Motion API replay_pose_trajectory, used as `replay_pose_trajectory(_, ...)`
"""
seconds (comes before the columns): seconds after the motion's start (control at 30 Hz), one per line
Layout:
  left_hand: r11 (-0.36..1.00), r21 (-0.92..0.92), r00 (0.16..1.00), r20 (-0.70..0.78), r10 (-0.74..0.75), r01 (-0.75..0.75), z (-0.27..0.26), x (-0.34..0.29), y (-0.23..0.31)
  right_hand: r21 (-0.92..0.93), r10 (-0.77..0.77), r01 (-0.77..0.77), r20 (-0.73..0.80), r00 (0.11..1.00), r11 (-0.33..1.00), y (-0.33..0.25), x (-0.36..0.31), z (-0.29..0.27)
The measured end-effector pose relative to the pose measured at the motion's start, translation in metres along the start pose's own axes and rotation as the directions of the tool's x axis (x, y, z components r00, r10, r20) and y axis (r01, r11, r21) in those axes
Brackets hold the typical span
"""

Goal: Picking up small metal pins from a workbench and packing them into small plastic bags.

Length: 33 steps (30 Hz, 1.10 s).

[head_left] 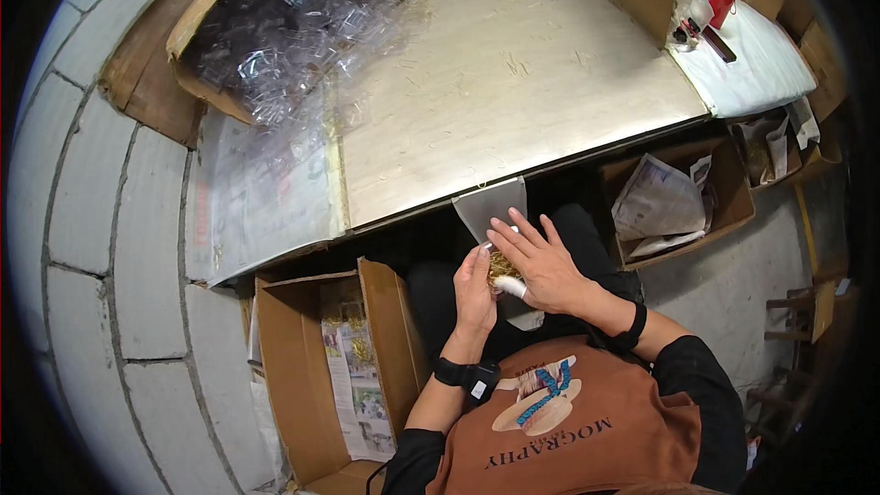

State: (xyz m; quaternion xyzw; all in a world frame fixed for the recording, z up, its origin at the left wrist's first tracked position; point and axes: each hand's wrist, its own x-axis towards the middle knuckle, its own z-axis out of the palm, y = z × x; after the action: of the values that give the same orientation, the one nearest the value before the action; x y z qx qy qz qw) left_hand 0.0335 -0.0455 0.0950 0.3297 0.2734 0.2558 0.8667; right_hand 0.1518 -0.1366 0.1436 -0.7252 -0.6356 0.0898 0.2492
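Note:
In front of my lap, my left hand (475,291) is closed around a small bunch of thin gold-coloured wire pieces (501,268). My right hand (543,268) lies flat against the bunch from the other side, its fingers stretched out and slightly apart. White covering wraps the right thumb (511,286), which is below the bunch. Both hands partly hide the wire pieces, so their exact shape is unclear. Just beyond the fingers, a pale sheet (492,206) hangs from the table's near edge.
A pale tabletop (477,92) bears scattered gold wire bits. At its far left, a tipped carton (206,14) spills clear plastic cases (293,46). An open carton (284,357) stands at my left; another (733,211), holding newspaper (662,197), is at right. Block wall (82,202) borders the left.

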Motion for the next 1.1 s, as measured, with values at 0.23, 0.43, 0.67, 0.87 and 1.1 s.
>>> replay_pose_trajectory(0.23, 0.999, -0.031, 0.999, -0.026, 0.039, -0.040, -0.006, -0.001, 0.000, -0.121, -0.121, 0.124, 0.030, 0.992, 0.985, 0.000, 0.005, 0.005)
replay_pose_trajectory(0.43, 0.999, 0.039, 0.998, -0.061, -0.028, 0.031, -0.034, -0.010, 0.015, 0.207, -0.234, 0.250, -0.099, 0.967, 0.946, 0.025, 0.023, 0.000)
replay_pose_trajectory(0.67, 0.957, 0.222, 0.960, -0.246, -0.131, 0.187, -0.091, -0.023, 0.000, 0.049, 0.432, -0.432, -0.212, 0.876, 0.900, 0.189, 0.184, -0.047)
replay_pose_trajectory(0.87, 0.914, 0.112, 0.919, -0.112, -0.377, 0.389, -0.108, -0.007, -0.044, -0.184, 0.016, -0.006, 0.053, 0.998, 0.983, 0.136, 0.253, 0.003)
replay_pose_trajectory(1.1, 0.910, 0.085, 0.913, -0.004, -0.408, 0.407, -0.100, 0.023, -0.051, -0.046, -0.227, 0.251, 0.291, 0.929, 0.967, 0.087, 0.186, -0.013)
